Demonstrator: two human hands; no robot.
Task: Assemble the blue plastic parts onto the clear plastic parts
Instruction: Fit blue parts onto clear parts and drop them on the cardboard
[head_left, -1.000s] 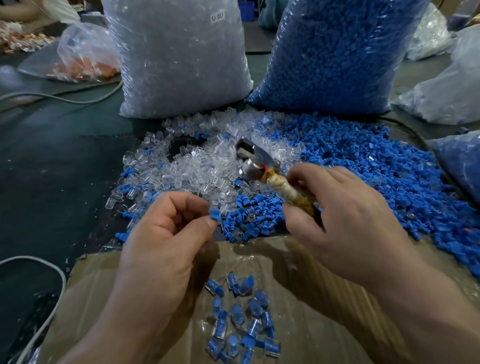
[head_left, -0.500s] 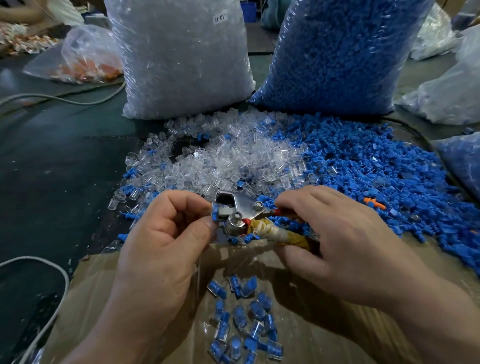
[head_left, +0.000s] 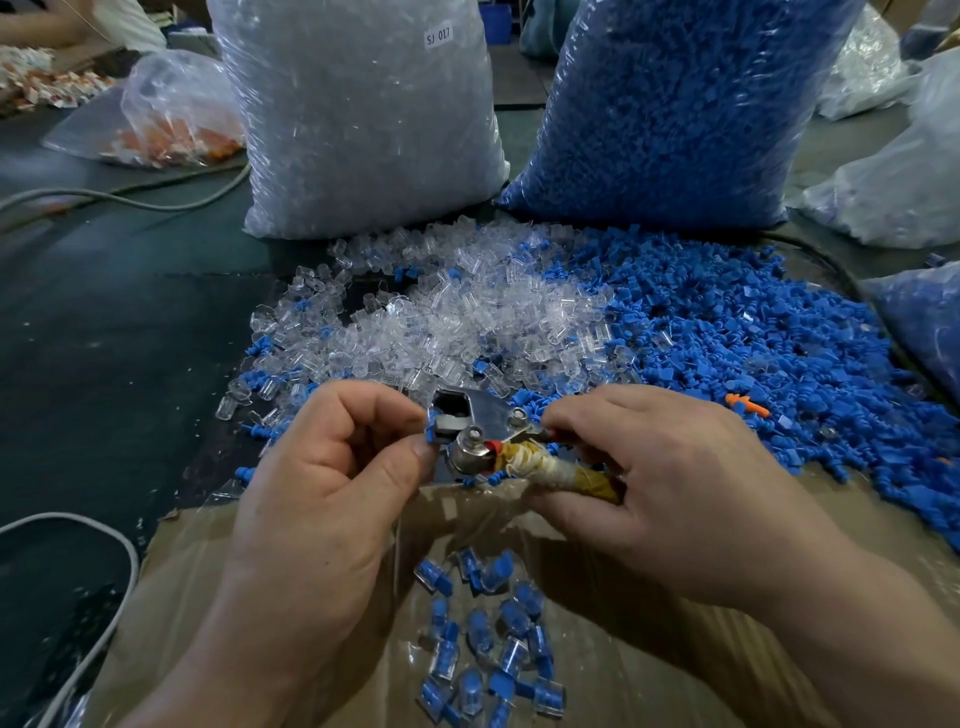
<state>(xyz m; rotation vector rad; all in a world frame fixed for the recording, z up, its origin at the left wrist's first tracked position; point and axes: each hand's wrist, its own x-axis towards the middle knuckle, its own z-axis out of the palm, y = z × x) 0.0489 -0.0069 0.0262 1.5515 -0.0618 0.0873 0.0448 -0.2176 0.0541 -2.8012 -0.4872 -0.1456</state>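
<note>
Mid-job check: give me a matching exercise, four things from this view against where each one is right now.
Things:
1 metal tool
2 assembled pieces
3 clear-parts bag
4 orange part

Places:
a on the cardboard
b on the loose blue pile
c upright at the back, labelled SJ 017
d gripped by the right hand

Pairs: 1-d, 2-a, 3-c, 4-b.

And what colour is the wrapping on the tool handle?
The handle wrapping is whitish and yellow-brown; head view.
</note>
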